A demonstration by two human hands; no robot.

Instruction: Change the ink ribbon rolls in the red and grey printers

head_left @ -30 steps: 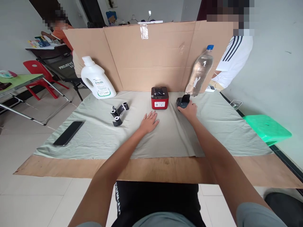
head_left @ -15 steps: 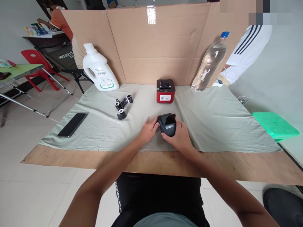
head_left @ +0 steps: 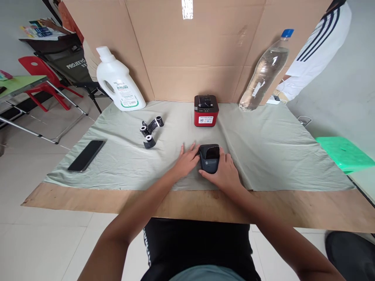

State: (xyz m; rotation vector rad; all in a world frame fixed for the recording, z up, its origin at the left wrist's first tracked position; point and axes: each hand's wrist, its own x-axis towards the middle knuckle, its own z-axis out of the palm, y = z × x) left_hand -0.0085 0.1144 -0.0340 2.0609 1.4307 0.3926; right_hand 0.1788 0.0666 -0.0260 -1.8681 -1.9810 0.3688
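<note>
Gripping the device (head_left: pixel 209 164) just below frame centre with right hand (head_left: pixel 227 170); resting left hand (head_left: pixel 186 160) palm-down beside it, unclenched.

The right hand (head_left: pixel 227 173) holds a black device (head_left: pixel 209 165) beside the left hand (head_left: pixel 186 161).

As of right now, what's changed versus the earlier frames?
The dark device has moved left and toward the person, now in front of the red device. The right hand still holds it. The left hand has gone from flat on the cloth to the dark device's left edge. The red device, black rolls, phone, white jug and clear bottle stayed put.
</note>
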